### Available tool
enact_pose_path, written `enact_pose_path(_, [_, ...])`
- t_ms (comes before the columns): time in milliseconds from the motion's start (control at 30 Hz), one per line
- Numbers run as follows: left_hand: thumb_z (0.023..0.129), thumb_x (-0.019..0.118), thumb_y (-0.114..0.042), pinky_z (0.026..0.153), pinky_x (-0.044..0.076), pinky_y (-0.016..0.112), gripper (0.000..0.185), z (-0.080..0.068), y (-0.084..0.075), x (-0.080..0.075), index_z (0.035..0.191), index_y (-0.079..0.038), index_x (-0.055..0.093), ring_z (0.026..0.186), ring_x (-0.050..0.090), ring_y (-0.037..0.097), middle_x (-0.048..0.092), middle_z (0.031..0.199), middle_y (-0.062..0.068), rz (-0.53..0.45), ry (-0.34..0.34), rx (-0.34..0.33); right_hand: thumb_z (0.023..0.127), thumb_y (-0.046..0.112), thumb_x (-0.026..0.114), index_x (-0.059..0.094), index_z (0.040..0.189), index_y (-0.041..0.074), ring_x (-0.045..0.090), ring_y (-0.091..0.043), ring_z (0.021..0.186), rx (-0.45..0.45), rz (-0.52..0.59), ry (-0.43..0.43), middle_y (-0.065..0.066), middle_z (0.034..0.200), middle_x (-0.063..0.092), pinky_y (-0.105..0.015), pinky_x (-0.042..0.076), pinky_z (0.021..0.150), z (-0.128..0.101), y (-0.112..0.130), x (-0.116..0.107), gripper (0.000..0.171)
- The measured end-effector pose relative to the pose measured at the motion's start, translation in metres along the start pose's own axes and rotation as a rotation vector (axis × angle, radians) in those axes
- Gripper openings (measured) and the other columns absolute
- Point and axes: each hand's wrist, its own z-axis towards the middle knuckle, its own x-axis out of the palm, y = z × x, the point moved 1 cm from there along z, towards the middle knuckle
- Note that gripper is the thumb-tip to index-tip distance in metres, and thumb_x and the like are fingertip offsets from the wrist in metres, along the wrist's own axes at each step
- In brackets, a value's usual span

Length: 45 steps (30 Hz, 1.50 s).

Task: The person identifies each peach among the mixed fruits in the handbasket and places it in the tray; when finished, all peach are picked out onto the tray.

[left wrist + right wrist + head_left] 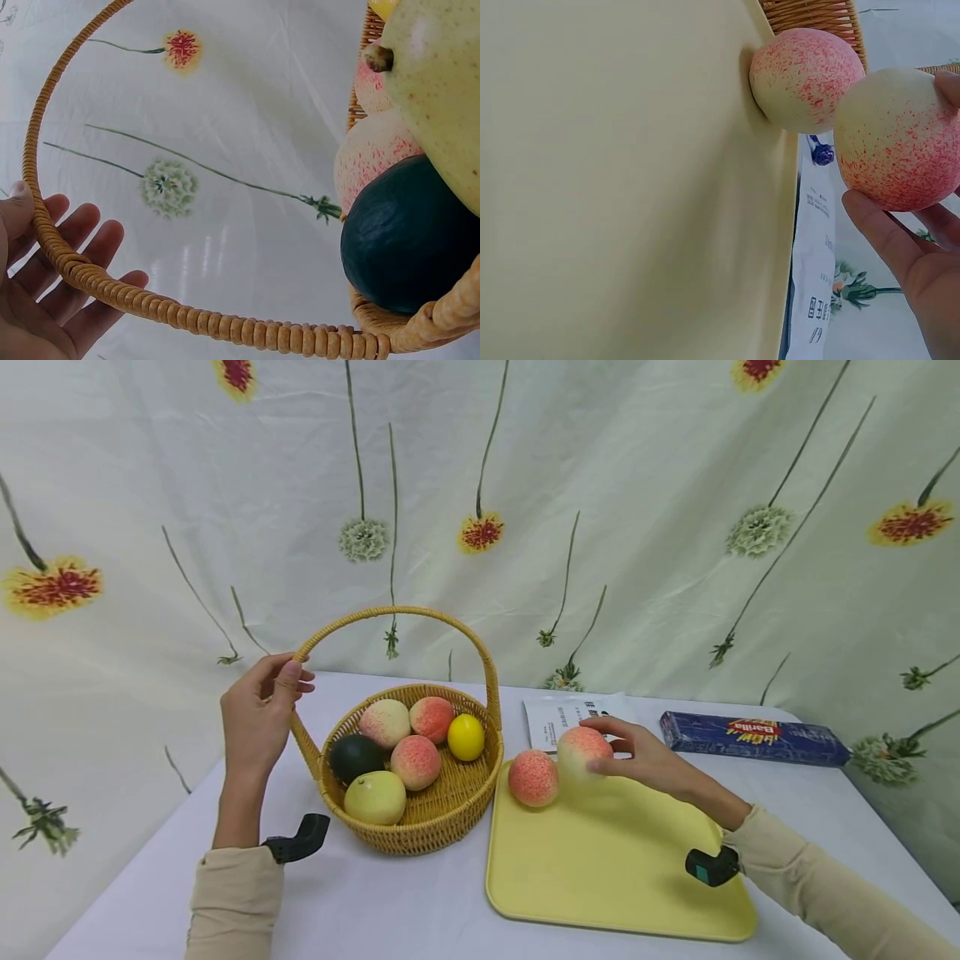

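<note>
Right hand (651, 758), at centre right of the frame, grasps a peach (582, 752) over the yellow tray's (615, 860) far edge, beside a second peach (533, 777), while the left hand (258, 710) grips the wicker basket's (442, 814) handle (390, 612) at left.

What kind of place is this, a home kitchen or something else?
Probably a staged tabletop set rather than a kitchen: a flowered cloth backdrop hangs behind a white-covered table, with only a wicker basket of fruit and a yellow tray laid out.
</note>
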Motion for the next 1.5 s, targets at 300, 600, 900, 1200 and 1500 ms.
enact_pose_path(300, [0.098,0.051,-0.038,0.075,0.047,0.007,0.038,0.0,0.0,0.0,0.118,-0.008,0.064,0.08,0.061,-0.003,0.066,0.094,-0.002,0.008,0.003,-0.006,0.092,0.02,0.065,0.041,0.142,0.004,0.056,-0.032,0.113,0.042,-0.01,0.021,-0.019,0.137,0.047,-0.033,0.051,0.083,-0.009,-0.012,-0.002,0.058])
enact_pose_path(600, [0.098,0.051,-0.038,0.074,0.047,0.008,0.038,0.0,0.001,0.0,0.117,-0.008,0.064,0.08,0.061,-0.003,0.067,0.094,-0.002,0.01,0.002,-0.006,0.089,0.022,0.068,0.042,0.14,0.001,0.058,-0.029,0.109,0.092,-0.024,0.031,-0.018,0.137,0.047,-0.033,0.051,0.083,-0.014,-0.025,0.001,0.061])
enact_pose_path(900, [0.098,0.05,-0.039,0.074,0.047,0.008,0.039,0.0,0.0,0.0,0.118,-0.009,0.064,0.08,0.06,-0.003,0.067,0.095,0.0,0.018,0.002,-0.015,0.088,0.022,0.07,0.047,0.137,0.005,0.056,-0.032,0.113,0.086,-0.042,0.044,-0.017,0.135,0.05,-0.037,0.048,0.087,-0.016,-0.031,0.005,0.057])
enact_pose_path(1200, [0.098,0.05,-0.039,0.074,0.047,0.009,0.039,0.0,0.0,0.0,0.118,-0.009,0.064,0.08,0.06,-0.002,0.067,0.094,0.0,0.02,0.001,-0.014,0.087,0.021,0.07,0.046,0.137,0.003,0.056,-0.033,0.113,0.094,-0.025,0.043,-0.02,0.135,0.048,-0.037,0.05,0.085,-0.019,-0.034,0.007,0.058])
enact_pose_path(1500, [0.098,0.051,-0.039,0.074,0.047,0.009,0.039,0.0,0.0,0.0,0.118,-0.009,0.064,0.079,0.06,-0.001,0.067,0.092,-0.004,0.018,-0.002,-0.012,0.09,0.023,0.067,0.042,0.14,0.003,0.054,-0.035,0.117,0.118,-0.02,0.046,-0.02,0.135,0.049,-0.041,0.046,0.09,-0.021,-0.037,0.007,0.059])
